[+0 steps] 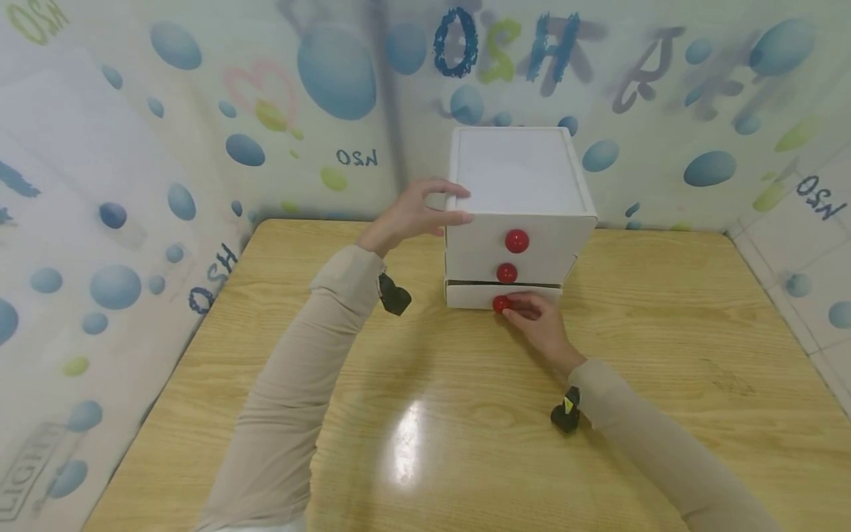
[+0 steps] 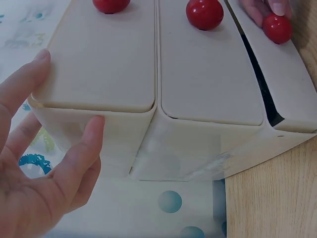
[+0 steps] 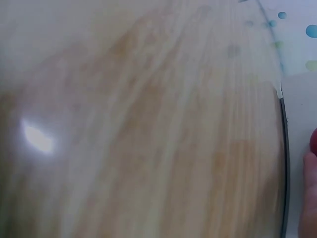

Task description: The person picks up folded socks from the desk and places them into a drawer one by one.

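Observation:
A white cabinet (image 1: 515,170) with three stacked drawers stands against the back wall. Each drawer front carries a round red knob, such as the top knob (image 1: 516,241) and the middle knob (image 1: 507,273). The bottom drawer (image 1: 468,296) juts out slightly, with a dark gap above its front. My right hand (image 1: 541,325) pinches the bottom red knob (image 2: 277,28) between thumb and fingers. My left hand (image 1: 415,210) rests spread on the cabinet's upper left front corner. In the right wrist view only a bit of the right hand (image 3: 309,193) shows at the right edge.
The cabinet stands on a wood-grain table (image 1: 465,428) with a glossy light reflection. A pale wall covering (image 1: 425,140) printed with blue drops and letters rises behind and to the left. A dark device is strapped at each wrist.

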Demonstrator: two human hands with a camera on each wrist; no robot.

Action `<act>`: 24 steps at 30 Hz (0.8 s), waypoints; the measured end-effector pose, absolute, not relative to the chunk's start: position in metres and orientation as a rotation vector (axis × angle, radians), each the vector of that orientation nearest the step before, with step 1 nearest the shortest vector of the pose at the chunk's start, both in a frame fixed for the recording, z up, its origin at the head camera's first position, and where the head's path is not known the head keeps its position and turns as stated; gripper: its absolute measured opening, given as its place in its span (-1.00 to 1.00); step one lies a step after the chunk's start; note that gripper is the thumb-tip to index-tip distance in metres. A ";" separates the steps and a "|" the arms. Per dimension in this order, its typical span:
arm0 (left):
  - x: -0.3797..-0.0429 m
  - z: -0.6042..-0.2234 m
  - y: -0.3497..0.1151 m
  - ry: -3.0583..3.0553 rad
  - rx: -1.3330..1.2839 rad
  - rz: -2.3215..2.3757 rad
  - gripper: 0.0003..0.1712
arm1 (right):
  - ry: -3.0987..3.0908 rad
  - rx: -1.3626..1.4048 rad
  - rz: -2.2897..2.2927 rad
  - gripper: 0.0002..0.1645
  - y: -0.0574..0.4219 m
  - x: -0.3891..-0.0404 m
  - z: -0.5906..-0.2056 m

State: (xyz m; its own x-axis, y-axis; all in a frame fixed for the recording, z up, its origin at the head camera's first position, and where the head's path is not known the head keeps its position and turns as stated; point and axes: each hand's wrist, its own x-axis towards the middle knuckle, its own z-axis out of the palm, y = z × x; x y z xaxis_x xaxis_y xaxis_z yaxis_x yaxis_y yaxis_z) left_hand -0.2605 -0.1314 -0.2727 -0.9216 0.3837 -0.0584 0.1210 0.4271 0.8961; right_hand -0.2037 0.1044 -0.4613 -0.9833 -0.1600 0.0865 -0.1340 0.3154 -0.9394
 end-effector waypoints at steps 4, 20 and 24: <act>-0.260 -0.272 -0.131 2.432 0.435 1.492 -0.45 | 2.514 -0.270 -1.827 -0.64 0.104 -0.205 -0.460; -0.260 -0.271 -0.131 2.428 0.430 1.491 -0.44 | 2.530 -0.309 -1.852 -0.65 0.104 -0.209 -0.458; -0.260 -0.271 -0.131 2.439 0.434 1.483 -0.44 | 2.510 -0.293 -1.857 -0.65 0.103 -0.207 -0.453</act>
State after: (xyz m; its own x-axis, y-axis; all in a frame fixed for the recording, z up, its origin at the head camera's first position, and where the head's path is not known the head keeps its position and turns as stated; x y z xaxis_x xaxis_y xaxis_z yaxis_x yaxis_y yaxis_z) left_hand -0.2598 -0.1313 -0.2712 -0.9234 0.3791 -0.0604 0.1208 0.4363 0.8917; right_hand -0.2070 0.1026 -0.4529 -0.9825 -0.1526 0.1064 -0.1464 0.2813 -0.9484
